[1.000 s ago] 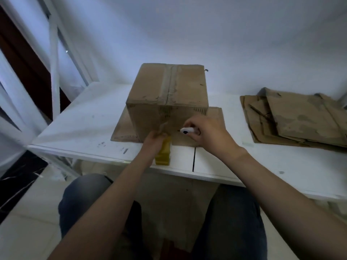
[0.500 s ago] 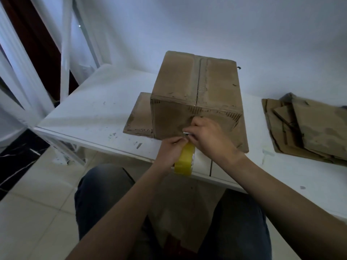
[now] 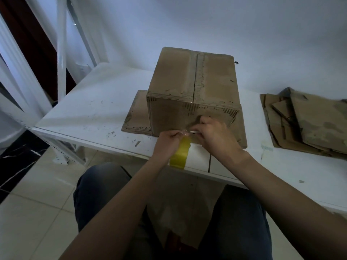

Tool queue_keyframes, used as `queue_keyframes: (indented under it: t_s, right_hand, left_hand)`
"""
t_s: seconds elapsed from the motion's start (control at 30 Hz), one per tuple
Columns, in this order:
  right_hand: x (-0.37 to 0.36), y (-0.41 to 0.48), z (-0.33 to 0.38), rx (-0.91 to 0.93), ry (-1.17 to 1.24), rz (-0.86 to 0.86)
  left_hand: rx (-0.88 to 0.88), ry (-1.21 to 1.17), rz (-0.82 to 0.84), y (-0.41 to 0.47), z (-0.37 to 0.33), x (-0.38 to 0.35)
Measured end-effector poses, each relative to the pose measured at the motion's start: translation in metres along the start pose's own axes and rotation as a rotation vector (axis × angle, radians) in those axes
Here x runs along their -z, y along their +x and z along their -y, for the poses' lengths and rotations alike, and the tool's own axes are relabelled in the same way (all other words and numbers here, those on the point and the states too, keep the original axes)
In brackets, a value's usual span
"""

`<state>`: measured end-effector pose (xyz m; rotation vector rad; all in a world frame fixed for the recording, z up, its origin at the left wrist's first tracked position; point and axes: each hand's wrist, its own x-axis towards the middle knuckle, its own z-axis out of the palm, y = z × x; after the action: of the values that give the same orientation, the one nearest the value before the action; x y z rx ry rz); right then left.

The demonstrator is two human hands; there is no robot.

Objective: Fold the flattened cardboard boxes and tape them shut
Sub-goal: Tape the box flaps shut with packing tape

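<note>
A folded brown cardboard box (image 3: 195, 85) stands on a flat cardboard sheet (image 3: 136, 115) on the white table (image 3: 90, 113), its top flaps closed along a taped centre seam. My left hand (image 3: 168, 141) grips a yellow tape roll (image 3: 180, 154) at the table's front edge, below the box's near face. My right hand (image 3: 216, 136) holds a small white cutter (image 3: 193, 131) against the clear tape stretched between the roll and the box. Both hands touch at the box's lower front.
A stack of flattened cardboard boxes (image 3: 308, 121) lies on the table at the right. A white metal frame (image 3: 62, 53) stands at the left by the wall. My knees (image 3: 105, 194) sit under the table's front edge, over a tiled floor.
My view has shifted, so the box sits further right and higher. My right hand has brought the white cutter in to meet my left hand at the tape.
</note>
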<state>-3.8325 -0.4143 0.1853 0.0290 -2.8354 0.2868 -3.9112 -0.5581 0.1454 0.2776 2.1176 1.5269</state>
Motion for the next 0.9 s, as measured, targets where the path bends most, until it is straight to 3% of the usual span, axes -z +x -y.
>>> queue_keyframes:
  t_s: [0.27, 0.5, 0.7, 0.8, 0.9]
  right_hand:
    - [0.003, -0.048, -0.047, -0.187, 0.083, 0.077]
    - [-0.002, -0.102, -0.104, -0.638, 0.303, 0.293]
    - [-0.01, -0.118, -0.12, -0.673, 0.356, 0.334]
    - [0.003, -0.109, -0.114, -0.587, 0.277, 0.208]
    - [0.027, -0.089, -0.098, -0.447, 0.174, -0.123]
  left_hand:
    - [0.053, 0.043, -0.004, -0.007, -0.007, -0.004]
    - [0.044, 0.213, -0.081, -0.016, -0.011, -0.017]
    - [0.013, 0.313, -0.121, -0.029, -0.019, -0.024]
    - [0.006, 0.349, -0.139, -0.034, -0.023, -0.021]
    - [0.004, 0.374, -0.147, -0.036, -0.027, -0.013]
